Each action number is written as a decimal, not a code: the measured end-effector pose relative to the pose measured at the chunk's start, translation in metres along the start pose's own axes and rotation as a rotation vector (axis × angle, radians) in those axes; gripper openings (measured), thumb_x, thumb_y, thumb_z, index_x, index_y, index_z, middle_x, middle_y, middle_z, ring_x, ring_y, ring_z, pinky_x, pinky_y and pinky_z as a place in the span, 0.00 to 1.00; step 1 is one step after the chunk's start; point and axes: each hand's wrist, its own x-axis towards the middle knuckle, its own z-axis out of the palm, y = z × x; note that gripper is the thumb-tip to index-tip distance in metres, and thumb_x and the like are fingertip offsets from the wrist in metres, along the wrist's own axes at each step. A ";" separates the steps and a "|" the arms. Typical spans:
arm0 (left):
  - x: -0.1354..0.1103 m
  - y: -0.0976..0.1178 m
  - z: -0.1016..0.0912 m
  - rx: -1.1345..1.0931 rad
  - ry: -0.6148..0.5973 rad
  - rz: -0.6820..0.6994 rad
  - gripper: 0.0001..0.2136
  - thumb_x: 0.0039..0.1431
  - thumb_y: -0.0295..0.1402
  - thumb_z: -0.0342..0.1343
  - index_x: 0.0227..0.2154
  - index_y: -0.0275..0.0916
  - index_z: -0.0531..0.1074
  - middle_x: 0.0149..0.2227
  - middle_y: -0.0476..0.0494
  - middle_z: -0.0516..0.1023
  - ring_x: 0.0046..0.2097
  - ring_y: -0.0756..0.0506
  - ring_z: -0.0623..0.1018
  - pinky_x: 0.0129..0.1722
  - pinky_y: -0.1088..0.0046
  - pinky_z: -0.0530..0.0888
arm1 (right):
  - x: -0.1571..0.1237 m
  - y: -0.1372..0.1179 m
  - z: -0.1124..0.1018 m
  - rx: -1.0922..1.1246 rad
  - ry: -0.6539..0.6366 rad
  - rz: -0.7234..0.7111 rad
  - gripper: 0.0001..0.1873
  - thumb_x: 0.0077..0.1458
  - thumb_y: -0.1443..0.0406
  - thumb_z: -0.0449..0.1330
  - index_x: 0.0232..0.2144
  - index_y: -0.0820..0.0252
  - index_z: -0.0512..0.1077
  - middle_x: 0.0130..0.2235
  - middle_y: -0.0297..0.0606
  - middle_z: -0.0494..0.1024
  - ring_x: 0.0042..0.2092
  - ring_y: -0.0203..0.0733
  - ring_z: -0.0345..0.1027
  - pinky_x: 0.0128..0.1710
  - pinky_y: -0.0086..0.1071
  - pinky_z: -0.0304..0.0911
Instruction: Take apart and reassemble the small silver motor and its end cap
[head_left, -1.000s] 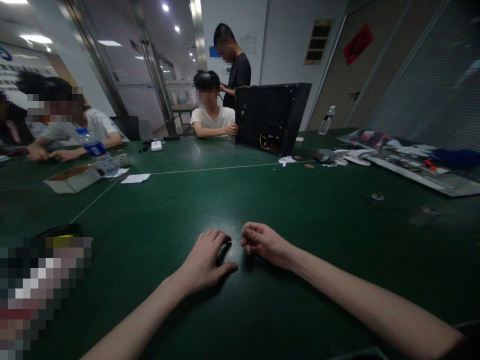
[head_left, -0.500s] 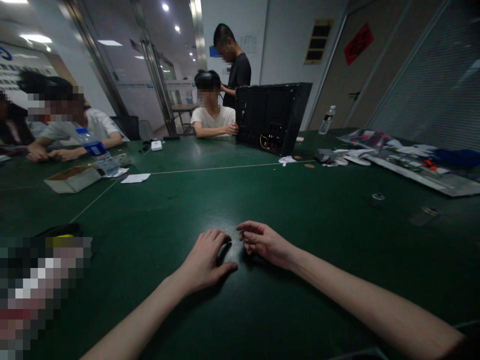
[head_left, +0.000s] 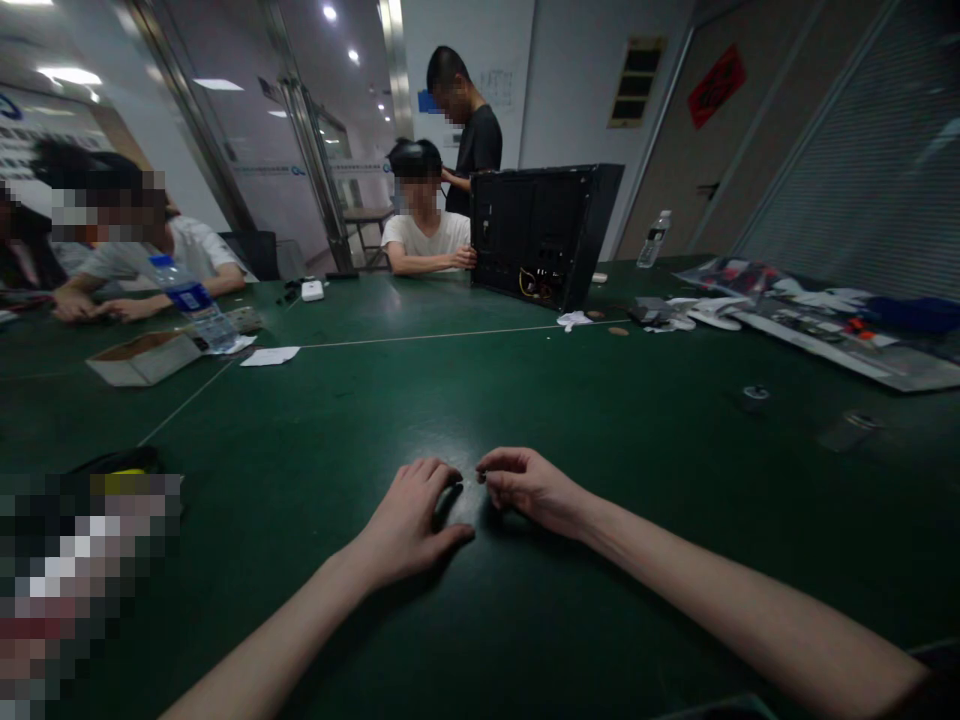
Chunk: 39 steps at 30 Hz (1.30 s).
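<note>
My left hand (head_left: 411, 520) rests on the green table (head_left: 600, 420), fingers curled over a small dark object (head_left: 446, 500) that is mostly hidden beneath them. Just to its right, my right hand (head_left: 525, 485) lies with the fingers curled and the fingertips pinched together close to the left hand's fingertips. What the pinch holds, if anything, is too small to make out.
Across the table a black monitor (head_left: 544, 232) stands with its back open, two people behind it. A water bottle (head_left: 187, 300) and cardboard box (head_left: 142, 358) sit at the left by a seated person. Flat panels and parts (head_left: 817, 320) lie at the right.
My right hand's fingers have crept a little left toward the left hand's fingertips. The left hand has stayed in place.
</note>
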 end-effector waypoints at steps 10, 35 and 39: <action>0.000 0.001 -0.002 -0.003 -0.004 -0.002 0.20 0.53 0.43 0.58 0.46 0.42 0.65 0.46 0.42 0.69 0.48 0.39 0.68 0.48 0.59 0.65 | -0.002 -0.003 0.004 0.025 0.031 -0.001 0.15 0.41 0.66 0.69 0.34 0.63 0.74 0.32 0.33 0.71 0.28 0.29 0.64 0.28 0.26 0.59; -0.005 0.000 -0.008 -0.038 -0.040 -0.038 0.21 0.54 0.47 0.56 0.47 0.42 0.65 0.49 0.42 0.67 0.49 0.38 0.67 0.49 0.56 0.66 | -0.147 -0.147 -0.240 -1.311 1.757 -0.540 0.12 0.47 0.68 0.60 0.36 0.61 0.77 0.32 0.47 0.77 0.32 0.46 0.67 0.37 0.38 0.56; -0.007 -0.001 -0.010 -0.032 -0.041 -0.038 0.20 0.54 0.48 0.56 0.46 0.42 0.66 0.48 0.42 0.67 0.49 0.38 0.67 0.49 0.56 0.66 | -0.193 -0.139 -0.303 -1.329 1.974 -0.253 0.16 0.43 0.72 0.61 0.38 0.60 0.77 0.32 0.50 0.76 0.29 0.46 0.62 0.35 0.41 0.50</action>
